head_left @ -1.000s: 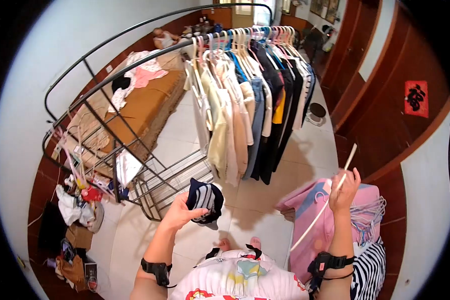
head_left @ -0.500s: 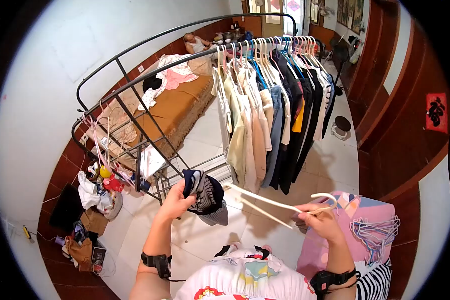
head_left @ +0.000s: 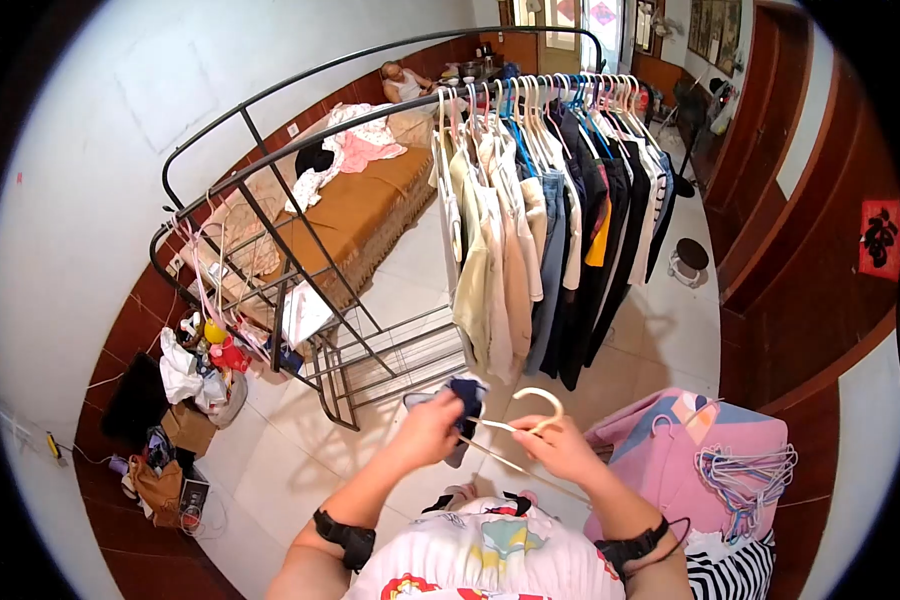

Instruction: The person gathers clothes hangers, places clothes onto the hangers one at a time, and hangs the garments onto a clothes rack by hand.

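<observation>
In front of my body, my left hand (head_left: pixel 428 432) is closed around a navy garment (head_left: pixel 466 394) with grey striped cloth hanging below it. My right hand (head_left: pixel 562 452) grips a cream clothes hanger (head_left: pixel 553 401) near its hook, which points up. One end of the hanger meets the garment beside my left fingers; whether it lies inside the cloth I cannot tell. Beyond both hands, shirts and trousers (head_left: pixel 510 270) hang close together on a black metal rack (head_left: pixel 270 215).
A pink padded surface (head_left: pixel 630 440) at right bears a bundle of hangers (head_left: pixel 745 480) and striped cloth (head_left: pixel 730 570). Bags and loose items (head_left: pixel 205 370) lie at left. Behind the rack stands a brown-covered couch (head_left: pixel 370 215), with a person (head_left: pixel 402 85) at its far end. A stool (head_left: pixel 688 260) stands on the floor.
My left hand has moved right and down with the garment, and my right hand left with the hanger. The two hands are now close together, with garment and hanger end meeting.
</observation>
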A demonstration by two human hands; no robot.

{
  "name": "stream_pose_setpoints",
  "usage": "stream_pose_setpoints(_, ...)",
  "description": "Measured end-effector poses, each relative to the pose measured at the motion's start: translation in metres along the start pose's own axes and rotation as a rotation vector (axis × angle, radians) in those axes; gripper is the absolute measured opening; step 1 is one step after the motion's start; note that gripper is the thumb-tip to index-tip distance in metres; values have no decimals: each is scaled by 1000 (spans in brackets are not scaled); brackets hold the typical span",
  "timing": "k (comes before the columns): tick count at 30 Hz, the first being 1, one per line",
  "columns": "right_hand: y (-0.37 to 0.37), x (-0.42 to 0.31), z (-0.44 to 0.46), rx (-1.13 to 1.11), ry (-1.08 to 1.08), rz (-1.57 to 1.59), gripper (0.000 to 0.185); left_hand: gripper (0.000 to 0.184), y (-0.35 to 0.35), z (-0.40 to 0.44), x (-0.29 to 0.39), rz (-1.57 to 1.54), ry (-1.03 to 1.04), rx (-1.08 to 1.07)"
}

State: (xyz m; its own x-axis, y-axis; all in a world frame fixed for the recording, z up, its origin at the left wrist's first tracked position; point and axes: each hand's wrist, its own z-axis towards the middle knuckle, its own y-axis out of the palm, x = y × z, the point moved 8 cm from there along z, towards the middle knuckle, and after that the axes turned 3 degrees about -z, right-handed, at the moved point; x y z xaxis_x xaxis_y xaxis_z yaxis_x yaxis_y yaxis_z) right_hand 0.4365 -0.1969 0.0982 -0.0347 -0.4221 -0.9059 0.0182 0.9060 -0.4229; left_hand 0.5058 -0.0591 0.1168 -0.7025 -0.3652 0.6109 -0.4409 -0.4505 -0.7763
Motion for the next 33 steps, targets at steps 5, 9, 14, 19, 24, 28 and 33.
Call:
stream_pose_setpoints(5, 22, 50, 11, 58, 20, -61, 22, 29, 29, -3, 36, -101, 54, -29)
stream_pose_setpoints(9, 17, 44, 6, 147, -94, 126, 20, 22, 21, 2, 48, 261, 135, -56)
stream_pose_setpoints(14, 1, 17, -5, 207, -26, 7, 17, 18, 4, 16, 69, 409, 385, 52)
stream_pose_setpoints(19, -28, -10, -21, 266, -139, 211, 20, 19, -10, 29, 80, 135, 314, -12)
stream_pose_setpoints(24, -54, 2, -35, 226, -221, 295, 21, 16, -14, 36, 84, 62, 318, -12)
stream_pose_setpoints(28, -67, -12, -47, 237, -394, 402, 21, 22, -6, 38, 67, -105, 280, -84)
stream_pose_setpoints(33, -72, -27, -53, 338, -402, 318, 16, 18, 4, 41, 54, -400, 96, -197)
